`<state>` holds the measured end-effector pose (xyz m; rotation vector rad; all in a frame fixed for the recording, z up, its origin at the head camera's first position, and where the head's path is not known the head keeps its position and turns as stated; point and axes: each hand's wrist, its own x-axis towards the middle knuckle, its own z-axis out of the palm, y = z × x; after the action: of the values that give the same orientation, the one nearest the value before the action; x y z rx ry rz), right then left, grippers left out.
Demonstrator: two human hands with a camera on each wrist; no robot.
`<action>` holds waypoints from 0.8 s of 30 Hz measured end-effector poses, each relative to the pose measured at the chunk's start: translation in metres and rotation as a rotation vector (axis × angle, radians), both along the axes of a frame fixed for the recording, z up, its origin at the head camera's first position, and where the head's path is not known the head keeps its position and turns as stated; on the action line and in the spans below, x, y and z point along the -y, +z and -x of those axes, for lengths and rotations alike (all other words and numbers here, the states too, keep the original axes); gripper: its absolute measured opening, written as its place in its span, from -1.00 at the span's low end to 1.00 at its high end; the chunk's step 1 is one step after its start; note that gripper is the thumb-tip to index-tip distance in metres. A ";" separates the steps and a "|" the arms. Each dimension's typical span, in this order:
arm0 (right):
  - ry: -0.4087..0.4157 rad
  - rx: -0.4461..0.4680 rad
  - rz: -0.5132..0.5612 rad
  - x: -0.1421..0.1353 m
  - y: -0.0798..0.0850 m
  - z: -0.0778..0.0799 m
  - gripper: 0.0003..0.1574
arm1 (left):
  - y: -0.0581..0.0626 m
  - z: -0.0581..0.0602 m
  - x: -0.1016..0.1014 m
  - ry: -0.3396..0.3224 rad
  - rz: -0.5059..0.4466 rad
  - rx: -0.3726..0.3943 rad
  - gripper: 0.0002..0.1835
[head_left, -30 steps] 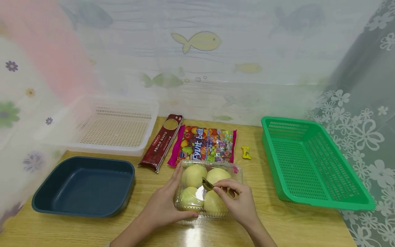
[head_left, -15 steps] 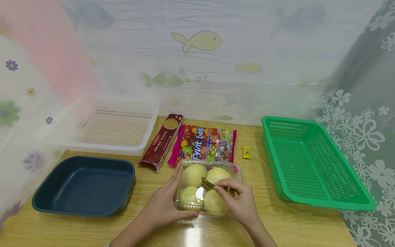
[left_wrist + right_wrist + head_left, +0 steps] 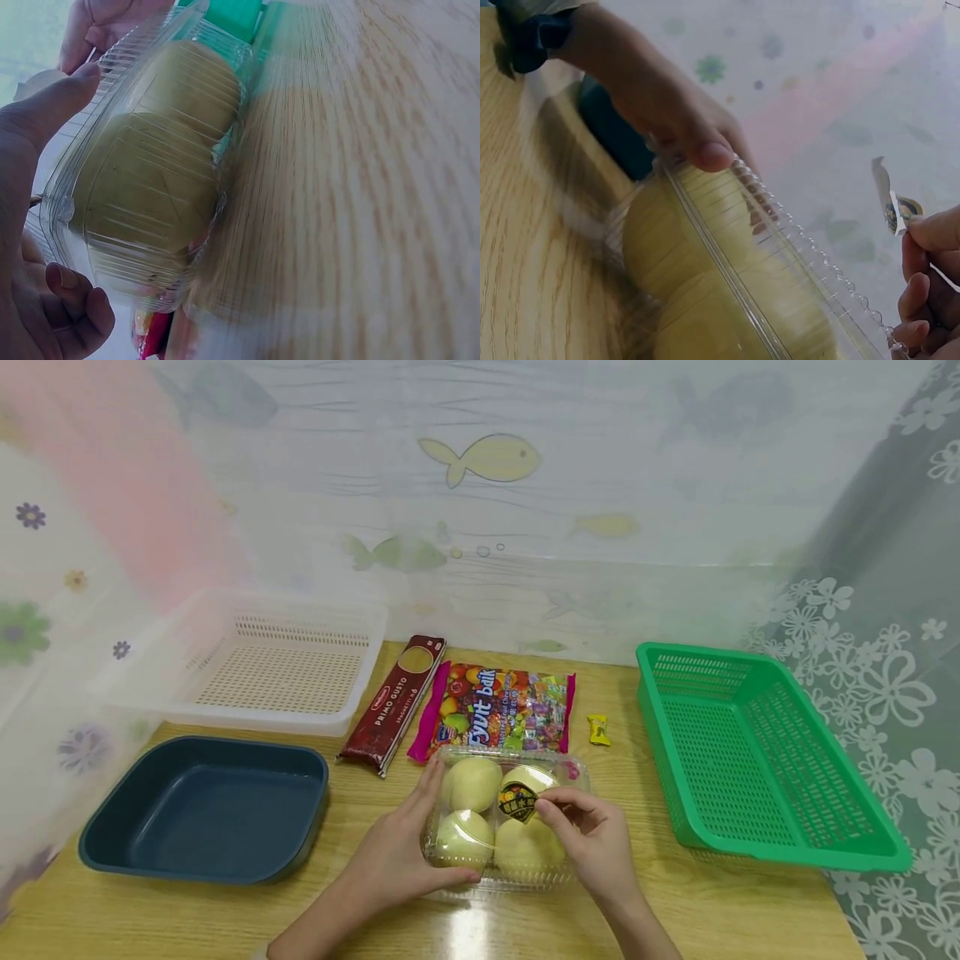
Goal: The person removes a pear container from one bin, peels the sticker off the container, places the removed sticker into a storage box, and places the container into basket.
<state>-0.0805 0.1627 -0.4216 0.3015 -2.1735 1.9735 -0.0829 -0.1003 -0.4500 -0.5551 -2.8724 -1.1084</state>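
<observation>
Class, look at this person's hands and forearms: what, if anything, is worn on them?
The left hand and right hand are bare: no gloves or rings show. On the left forearm, a dark bluish band, perhaps a strap, shows in the right wrist view. The right forearm is bare as far as the head view shows.

Glare on tabletop (image 3: pixel 468 935), dim wrist views, apparently hazy

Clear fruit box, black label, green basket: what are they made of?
Clear fruit box: thin glossy plastic, by its ribbed, transparent walls and glare. Black label: thin printed paper or film, bent; I can't tell which. Green basket: likely molded plastic, faintly shiny, with regular perforations.
</observation>
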 end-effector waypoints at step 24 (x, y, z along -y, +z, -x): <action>0.031 0.023 0.071 -0.001 0.005 0.000 -0.90 | 0.020 0.001 0.012 0.011 0.119 0.033 0.57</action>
<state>-0.0809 0.1642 -0.4167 0.3046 -2.1193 2.0748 -0.0840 -0.1119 -0.4300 -0.5295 -2.9818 -0.9588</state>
